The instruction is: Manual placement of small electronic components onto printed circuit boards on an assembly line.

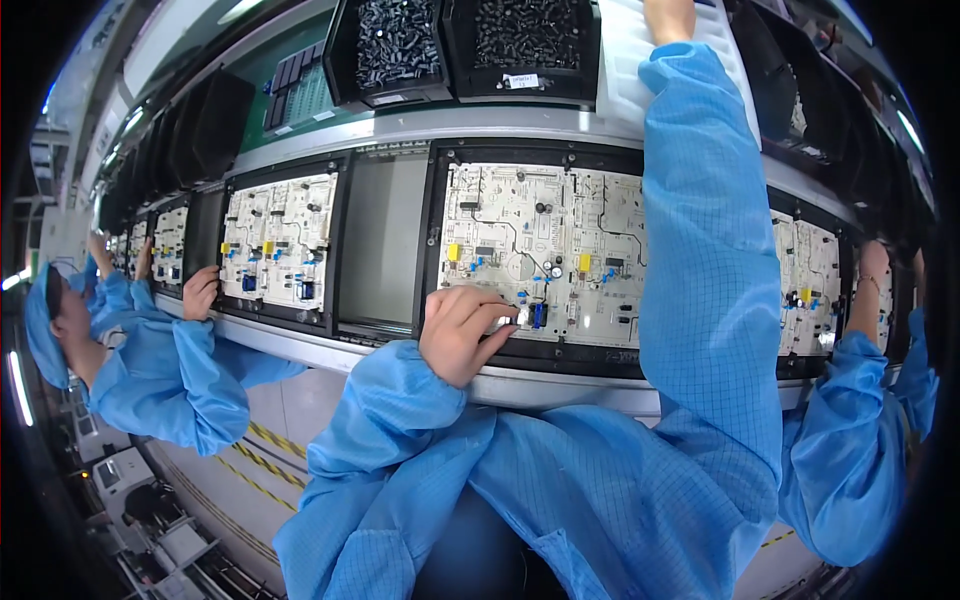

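Note:
My left hand rests at the near edge of a pale circuit board, thumb and fingers drawn together beside a blue component. Something small and whitish shows at the fingertips, too small to name. The board lies in a black frame and carries yellow, blue and black parts. My right arm stretches far forward across a second pale board, covering part of it. At the top edge my right hand is over a white ribbed tray; its fingers are cut off by the picture's edge.
Two black bins of small dark parts stand behind the metal rail. Left of them is a dark slotted rack. More framed boards line the conveyor. Co-workers in blue work at left and right.

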Motion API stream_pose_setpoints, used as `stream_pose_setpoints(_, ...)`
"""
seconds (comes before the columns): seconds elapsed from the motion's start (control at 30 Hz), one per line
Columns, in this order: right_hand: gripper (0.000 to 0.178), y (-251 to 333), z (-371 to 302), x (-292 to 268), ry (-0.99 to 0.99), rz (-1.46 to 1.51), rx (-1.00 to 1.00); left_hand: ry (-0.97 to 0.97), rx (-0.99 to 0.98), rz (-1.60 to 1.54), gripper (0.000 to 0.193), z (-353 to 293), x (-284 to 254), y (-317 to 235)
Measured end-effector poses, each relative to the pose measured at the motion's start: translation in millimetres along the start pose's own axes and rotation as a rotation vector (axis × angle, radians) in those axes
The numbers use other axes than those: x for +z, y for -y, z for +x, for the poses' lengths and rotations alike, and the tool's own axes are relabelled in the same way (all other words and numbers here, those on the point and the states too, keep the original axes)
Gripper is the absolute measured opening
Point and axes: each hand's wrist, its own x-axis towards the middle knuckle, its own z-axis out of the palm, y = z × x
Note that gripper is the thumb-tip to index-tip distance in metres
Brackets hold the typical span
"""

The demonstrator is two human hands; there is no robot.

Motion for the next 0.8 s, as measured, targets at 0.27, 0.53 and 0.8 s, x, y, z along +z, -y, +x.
stream_pose_setpoints(0.27,0.021,-18,-3,-4,-0.038,0.026,-0.024,0.026,0.046,0.122,0.023,2,14,-6)
stream_pose_setpoints(0.53,0.022,-21,0,0,-0.047,-0.005,-0.029,0.004,0.056,0.177,0.022,-3,12,-5)
stream_pose_setpoints(0.8,0.022,-22,2,-4,-0.061,0.015,-0.042,-0.012,0.046,0.19,0.021,-1,11,-7)
